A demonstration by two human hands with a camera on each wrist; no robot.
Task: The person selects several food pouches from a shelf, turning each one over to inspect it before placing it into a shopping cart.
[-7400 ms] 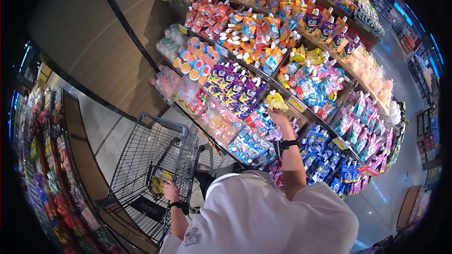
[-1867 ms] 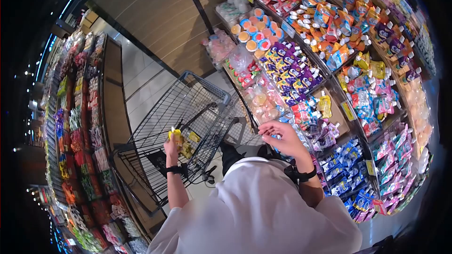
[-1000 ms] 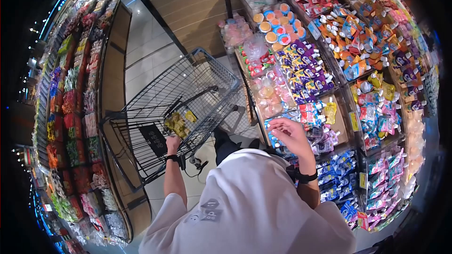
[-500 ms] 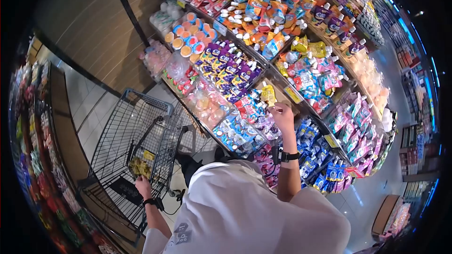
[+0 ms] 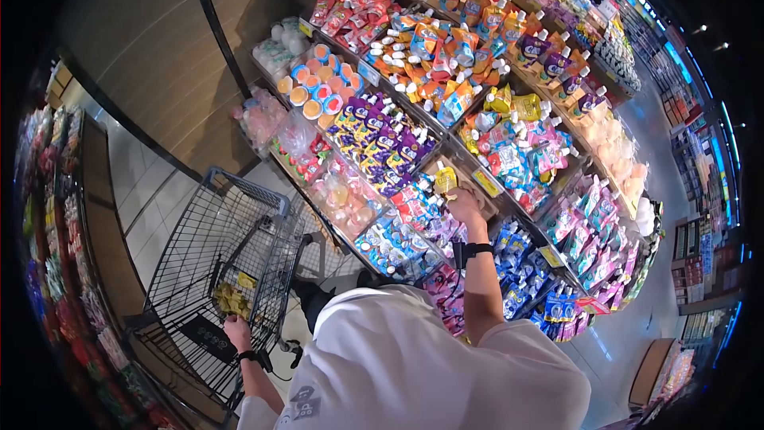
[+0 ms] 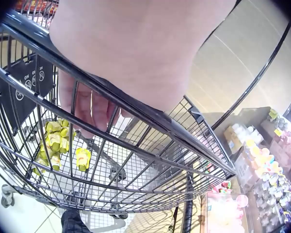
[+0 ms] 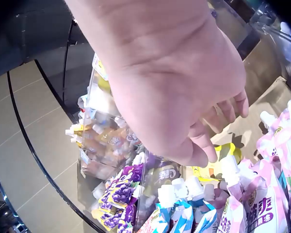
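Observation:
My right hand (image 5: pixel 465 207) reaches into a bin with its fingertips right at a yellow spouted jelly pouch (image 5: pixel 446 181). In the right wrist view, the bent fingers (image 7: pixel 228 109) hang over the cardboard bottom, and the yellow pouch (image 7: pixel 218 162) shows partly behind the index finger. White-capped pink and blue pouches (image 7: pixel 254 204) stand just below the hand. On the left, my left hand (image 5: pixel 237 333) grips the top rail of the black wire shopping cart (image 6: pixel 150 124), fingers hooked over to the inside. Several yellow pouches (image 6: pixel 56 141) lie in the cart's bottom, below those fingers.
Bins of purple grape pouches (image 5: pixel 382 139), orange pouches (image 5: pixel 434 44), blue pouches (image 5: pixel 517 271) and jelly cups (image 5: pixel 322 84) surround the right hand. Dividers with yellow price tags (image 5: pixel 487 183) separate them. A candy shelf (image 5: pixel 64 255) runs along the cart's far side.
A yellow pouch in my left hand was let go into the cart, and that hand came down onto the rail. My right hand moved from near my body back into the bin at the yellow pouch.

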